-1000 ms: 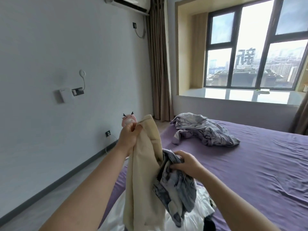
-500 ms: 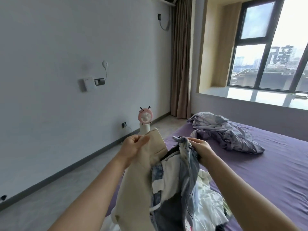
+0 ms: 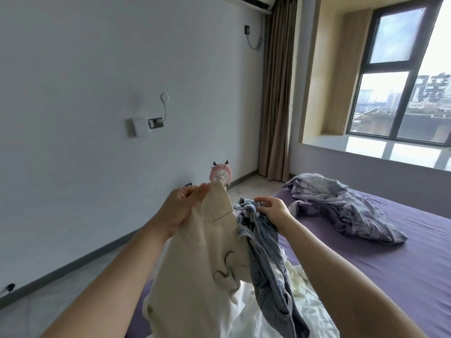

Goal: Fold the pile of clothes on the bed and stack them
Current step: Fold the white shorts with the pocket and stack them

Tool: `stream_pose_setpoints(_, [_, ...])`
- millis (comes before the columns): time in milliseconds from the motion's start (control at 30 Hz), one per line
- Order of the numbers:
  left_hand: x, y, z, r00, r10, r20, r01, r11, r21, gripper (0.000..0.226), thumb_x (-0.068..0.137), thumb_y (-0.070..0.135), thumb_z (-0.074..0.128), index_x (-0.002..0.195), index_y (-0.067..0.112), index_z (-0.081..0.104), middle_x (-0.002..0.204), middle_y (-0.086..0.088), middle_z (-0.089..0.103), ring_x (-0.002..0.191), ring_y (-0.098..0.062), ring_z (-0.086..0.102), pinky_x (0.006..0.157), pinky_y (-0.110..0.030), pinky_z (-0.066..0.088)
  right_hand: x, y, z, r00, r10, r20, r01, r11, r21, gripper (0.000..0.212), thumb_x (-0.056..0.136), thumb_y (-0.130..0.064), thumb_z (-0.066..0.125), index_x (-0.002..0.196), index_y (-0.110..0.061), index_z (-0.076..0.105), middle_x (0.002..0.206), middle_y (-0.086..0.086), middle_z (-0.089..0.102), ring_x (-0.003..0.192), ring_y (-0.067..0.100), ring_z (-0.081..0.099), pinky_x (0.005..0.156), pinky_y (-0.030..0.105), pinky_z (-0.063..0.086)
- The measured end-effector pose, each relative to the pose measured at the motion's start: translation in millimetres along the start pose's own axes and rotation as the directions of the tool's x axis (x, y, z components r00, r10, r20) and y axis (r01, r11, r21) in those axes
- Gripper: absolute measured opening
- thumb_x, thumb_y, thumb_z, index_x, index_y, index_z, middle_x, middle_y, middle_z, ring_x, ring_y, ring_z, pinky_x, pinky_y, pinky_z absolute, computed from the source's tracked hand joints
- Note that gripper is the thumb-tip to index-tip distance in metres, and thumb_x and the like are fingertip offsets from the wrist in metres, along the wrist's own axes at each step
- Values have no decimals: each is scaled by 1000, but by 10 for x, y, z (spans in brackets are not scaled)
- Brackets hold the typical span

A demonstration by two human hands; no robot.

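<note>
Left hand (image 3: 181, 207) pinches top of beige garment (image 3: 202, 272), raised over near left corner of bed (image 3: 402, 276). Right hand (image 3: 274, 212), fingers curled, grips denim (image 3: 264, 259) beside it. White clothes (image 3: 290, 311) beneath. Grey sheet (image 3: 341, 206) crumpled toward far edge.

Both bare forearms reach forward; the left hand (image 3: 181, 208) pinches cloth high, the right hand (image 3: 274, 211) curls round denim.

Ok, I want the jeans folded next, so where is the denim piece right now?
In the head view the denim piece hangs just right of centre, gripped by the right hand, beside the beige garment that the left hand holds.
</note>
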State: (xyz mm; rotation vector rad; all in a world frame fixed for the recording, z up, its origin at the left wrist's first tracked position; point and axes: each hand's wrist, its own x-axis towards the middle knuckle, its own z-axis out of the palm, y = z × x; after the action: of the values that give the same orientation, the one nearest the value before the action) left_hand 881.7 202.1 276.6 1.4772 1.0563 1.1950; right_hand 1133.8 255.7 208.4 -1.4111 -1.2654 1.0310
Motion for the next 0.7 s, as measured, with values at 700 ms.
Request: stream_pose_setpoints(700, [544, 325, -33, 996, 4, -91, -15, 992, -121, 59, 71, 61, 62, 88, 4, 63, 81, -13, 51, 75, -23, 47, 68, -33, 41, -74, -359, 380, 877, -164, 452, 142, 986, 82, 35, 90, -45, 56, 115, -22, 66, 115, -3, 70, 112, 14, 62, 96, 32, 48])
